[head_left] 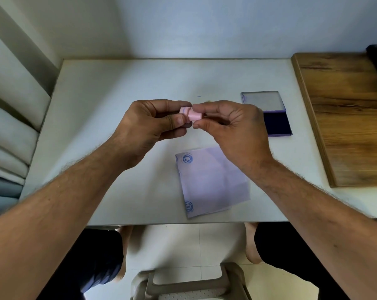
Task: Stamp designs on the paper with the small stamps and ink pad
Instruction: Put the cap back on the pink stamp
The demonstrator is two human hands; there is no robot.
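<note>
Head | both hands [152, 124] [230, 124] pinch pink stamp [190, 114] | no legible writing

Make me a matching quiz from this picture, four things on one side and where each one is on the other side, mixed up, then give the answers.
Things:
1. pink stamp
2. ink pad
3. paper
4. wooden board

Places:
A. flat on the table near its front edge
B. at the table's right end
C. pinched between both hands above the table
D. open, between the right hand and the board

Pairs: 1-C, 2-D, 3-A, 4-B
</note>
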